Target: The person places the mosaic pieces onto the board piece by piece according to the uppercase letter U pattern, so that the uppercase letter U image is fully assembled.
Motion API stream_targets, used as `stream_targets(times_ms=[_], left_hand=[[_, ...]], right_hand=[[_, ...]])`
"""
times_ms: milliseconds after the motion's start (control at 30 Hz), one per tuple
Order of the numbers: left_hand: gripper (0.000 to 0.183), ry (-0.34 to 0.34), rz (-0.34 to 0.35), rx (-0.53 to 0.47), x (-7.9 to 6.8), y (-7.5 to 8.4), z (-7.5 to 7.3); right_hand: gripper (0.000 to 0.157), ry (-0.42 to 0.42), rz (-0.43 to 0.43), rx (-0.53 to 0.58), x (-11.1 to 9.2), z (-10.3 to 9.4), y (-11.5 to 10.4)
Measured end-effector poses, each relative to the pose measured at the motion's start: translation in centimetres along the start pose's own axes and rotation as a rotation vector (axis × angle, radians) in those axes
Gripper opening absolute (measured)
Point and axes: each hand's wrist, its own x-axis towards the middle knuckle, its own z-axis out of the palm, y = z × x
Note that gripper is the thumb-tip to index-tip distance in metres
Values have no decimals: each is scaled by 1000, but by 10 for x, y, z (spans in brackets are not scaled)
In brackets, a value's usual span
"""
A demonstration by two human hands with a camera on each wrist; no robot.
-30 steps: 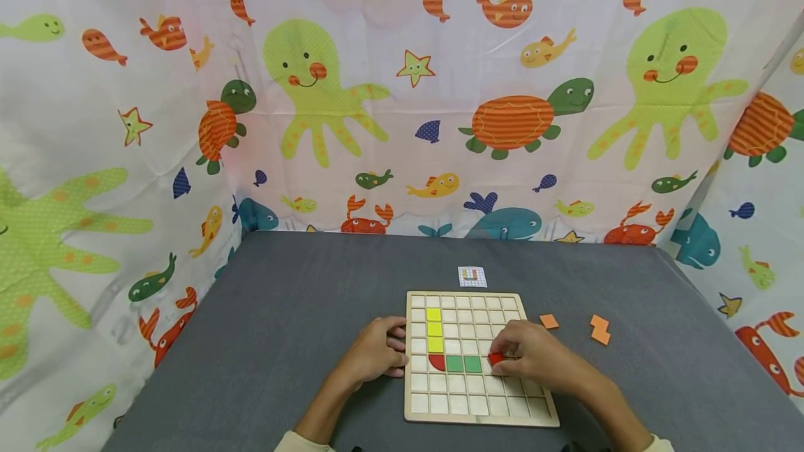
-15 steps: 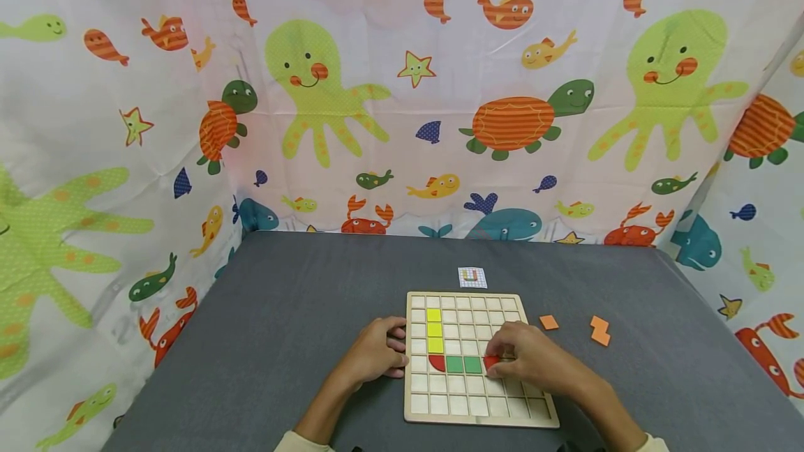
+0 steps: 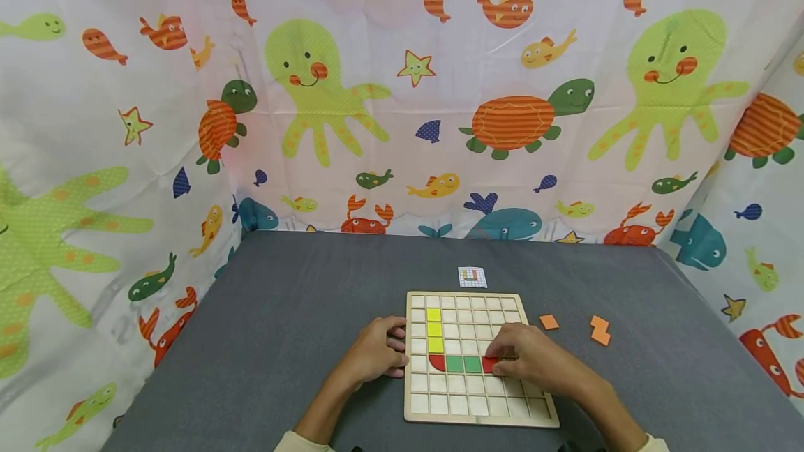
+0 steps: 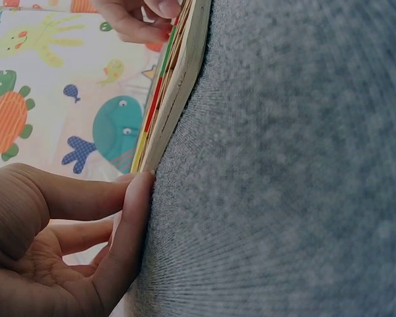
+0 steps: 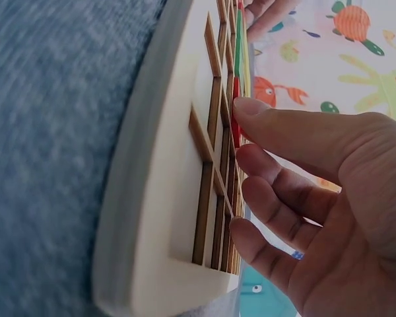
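A wooden grid board (image 3: 440, 404) lies on the table. Set in its cells are yellow square tiles (image 3: 435, 329), a red quarter-circle tile (image 3: 436, 363) and two green square tiles (image 3: 463, 365). My right hand (image 3: 534, 354) pinches another red tile (image 3: 487, 365) at the cell right of the green ones; the fingers partly cover it. In the right wrist view, the thumb tip (image 5: 249, 107) meets this red tile (image 5: 235, 112) at the board's surface. My left hand (image 3: 375, 351) rests beside the board, relaxed fingertips against its left edge, as the left wrist view also shows.
Loose orange tiles lie right of the board: a single one (image 3: 549, 321) and two touching ones (image 3: 599, 330). A small pattern card (image 3: 472, 277) with a coloured U shape lies behind the board. A printed sea-animal curtain (image 3: 389, 110) hangs around the grey table (image 3: 314, 298).
My right hand has brought the red tile slightly left, up against the green tile, and turned it a little. My left hand stays at the board's edge.
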Motion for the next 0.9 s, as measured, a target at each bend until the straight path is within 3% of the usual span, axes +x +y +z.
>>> stream_targets(times_ms=[333, 700, 900], left_hand=[[68, -4, -3, 1, 0, 1, 0], [68, -2, 2, 8, 0, 0, 1], [67, 0, 2, 7, 0, 0, 1]], right_hand=[[12, 9, 4, 5, 1, 0, 0], [16, 89, 39, 68, -4, -5, 8], [17, 161, 33, 16, -6, -12, 19]])
